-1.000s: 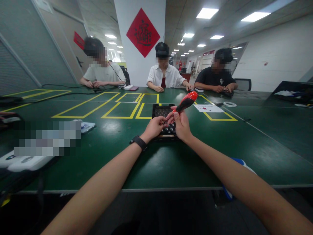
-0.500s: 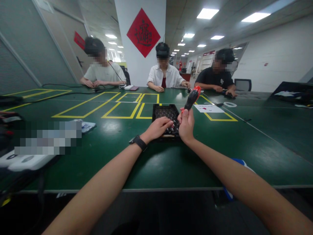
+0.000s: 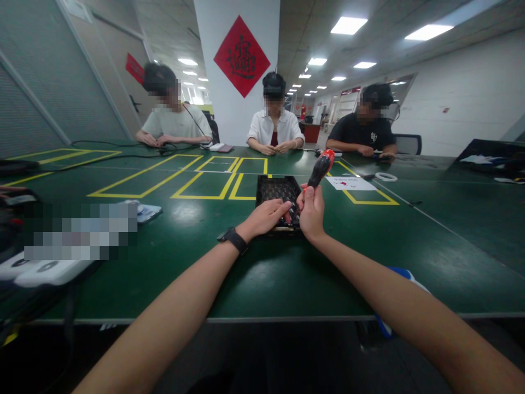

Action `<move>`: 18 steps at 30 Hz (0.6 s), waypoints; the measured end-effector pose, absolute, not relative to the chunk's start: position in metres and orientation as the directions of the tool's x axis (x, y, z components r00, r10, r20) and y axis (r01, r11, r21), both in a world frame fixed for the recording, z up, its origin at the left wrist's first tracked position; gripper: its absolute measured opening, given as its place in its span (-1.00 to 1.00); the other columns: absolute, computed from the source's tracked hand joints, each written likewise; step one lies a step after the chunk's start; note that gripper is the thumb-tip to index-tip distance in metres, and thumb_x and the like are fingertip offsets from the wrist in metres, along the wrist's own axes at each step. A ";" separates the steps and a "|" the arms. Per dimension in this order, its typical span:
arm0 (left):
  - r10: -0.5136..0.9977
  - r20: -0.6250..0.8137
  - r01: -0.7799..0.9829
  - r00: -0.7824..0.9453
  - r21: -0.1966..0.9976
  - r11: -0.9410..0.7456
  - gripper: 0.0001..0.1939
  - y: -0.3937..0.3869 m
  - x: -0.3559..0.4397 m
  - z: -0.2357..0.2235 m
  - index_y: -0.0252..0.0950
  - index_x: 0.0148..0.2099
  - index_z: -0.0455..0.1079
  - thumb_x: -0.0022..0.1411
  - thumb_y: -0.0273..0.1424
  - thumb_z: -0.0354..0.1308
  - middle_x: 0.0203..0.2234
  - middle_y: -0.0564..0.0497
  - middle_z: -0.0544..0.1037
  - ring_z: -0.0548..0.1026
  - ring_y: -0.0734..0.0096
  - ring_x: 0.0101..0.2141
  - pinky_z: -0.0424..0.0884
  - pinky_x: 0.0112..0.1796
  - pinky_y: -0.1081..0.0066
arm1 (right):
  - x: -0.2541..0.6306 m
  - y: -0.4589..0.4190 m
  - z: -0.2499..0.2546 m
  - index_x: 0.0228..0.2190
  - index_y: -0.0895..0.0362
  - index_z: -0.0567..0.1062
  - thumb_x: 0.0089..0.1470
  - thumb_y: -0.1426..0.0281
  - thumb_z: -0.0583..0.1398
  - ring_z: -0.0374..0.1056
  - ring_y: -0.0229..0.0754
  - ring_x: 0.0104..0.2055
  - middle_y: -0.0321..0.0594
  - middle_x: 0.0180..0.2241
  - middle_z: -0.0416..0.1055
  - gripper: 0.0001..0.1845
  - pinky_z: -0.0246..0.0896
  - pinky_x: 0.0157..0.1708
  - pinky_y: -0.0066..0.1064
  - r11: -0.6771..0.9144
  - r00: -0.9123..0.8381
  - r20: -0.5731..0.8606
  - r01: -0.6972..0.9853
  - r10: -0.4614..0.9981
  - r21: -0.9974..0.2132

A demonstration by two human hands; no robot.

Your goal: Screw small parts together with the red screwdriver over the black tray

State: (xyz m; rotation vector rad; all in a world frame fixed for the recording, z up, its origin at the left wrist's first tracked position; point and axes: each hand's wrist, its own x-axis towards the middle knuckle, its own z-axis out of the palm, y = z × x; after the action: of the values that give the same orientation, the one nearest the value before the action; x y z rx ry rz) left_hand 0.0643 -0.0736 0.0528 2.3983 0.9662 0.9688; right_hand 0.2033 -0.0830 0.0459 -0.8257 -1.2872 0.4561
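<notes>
My right hand [image 3: 312, 213] is wrapped round the lower part of a screwdriver [image 3: 320, 168]. Its black and red handle tilts up and to the right, while the shaft and tip are hard to make out behind the fingers. Below lies a shallow black box-like tray [image 3: 279, 189], with a dark, glossy, patterned inside. My left hand [image 3: 268, 215], a black watch on its wrist, reaches over the tray's near left part. Its thumb and fingers come together close to the screwdriver's lower end; whatever they pinch is too small to see.
Yellow tape outlines [image 3: 197, 186] mark the green table [image 3: 184, 246]. A printed white sheet [image 3: 351, 183] and a roll of white tape [image 3: 386, 177] lie at right. White devices [image 3: 53, 271] stand at left, a blue-and-white item [image 3: 404, 272] near my right forearm. Three people sit opposite.
My right hand and the screwdriver have dipped slightly and shifted a little left. My left hand stays nearly in place over the tray. The person opposite has drawn both hands together.
</notes>
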 end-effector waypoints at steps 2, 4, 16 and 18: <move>0.717 0.451 0.466 0.531 0.552 -0.692 -0.40 -0.074 0.064 0.053 -0.31 -0.43 0.50 0.29 -0.11 -0.28 -0.44 -0.02 0.44 0.38 0.43 -0.37 0.27 -0.19 0.46 | 0.204 -0.082 0.045 -0.28 0.09 0.28 0.17 0.12 -0.11 0.03 -0.38 -0.61 -0.45 -0.65 0.07 -0.66 -0.03 -0.56 -0.51 0.641 0.250 0.654 0.140 0.715 -0.755; 0.713 0.443 0.479 0.543 0.535 -0.696 -0.39 -0.074 0.064 0.053 -0.31 -0.42 0.50 0.29 -0.10 -0.30 -0.43 -0.02 0.43 0.38 0.44 -0.37 0.27 -0.19 0.46 | 0.204 -0.081 0.045 -0.29 0.10 0.28 0.17 0.12 -0.10 0.03 -0.38 -0.62 -0.45 -0.65 0.07 -0.66 -0.04 -0.57 -0.52 0.640 0.248 0.652 0.138 0.716 -0.756; 0.688 0.423 0.514 0.590 0.461 -0.723 -0.35 -0.073 0.065 0.053 -0.31 -0.41 0.50 0.29 -0.09 -0.34 -0.40 -0.02 0.42 0.38 0.44 -0.36 0.26 -0.20 0.45 | 0.204 -0.080 0.046 -0.31 0.12 0.28 0.17 0.15 -0.09 0.02 -0.40 -0.63 -0.46 -0.66 0.07 -0.67 -0.04 -0.58 -0.52 0.642 0.247 0.653 0.136 0.716 -0.755; 0.687 0.422 0.515 0.592 0.457 -0.725 -0.35 -0.072 0.064 0.052 -0.31 -0.42 0.50 0.29 -0.09 -0.34 -0.41 -0.02 0.42 0.37 0.44 -0.36 0.26 -0.21 0.46 | 0.204 -0.079 0.046 -0.31 0.12 0.28 0.17 0.14 -0.09 0.01 -0.40 -0.64 -0.46 -0.66 0.06 -0.66 -0.05 -0.59 -0.52 0.637 0.269 0.640 0.110 0.720 -0.763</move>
State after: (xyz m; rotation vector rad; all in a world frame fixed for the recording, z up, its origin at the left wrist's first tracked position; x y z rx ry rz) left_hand 0.0643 -0.0722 0.0521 2.5363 0.9832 0.8532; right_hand 0.2040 -0.0785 0.0460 -0.8156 -1.2549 0.4791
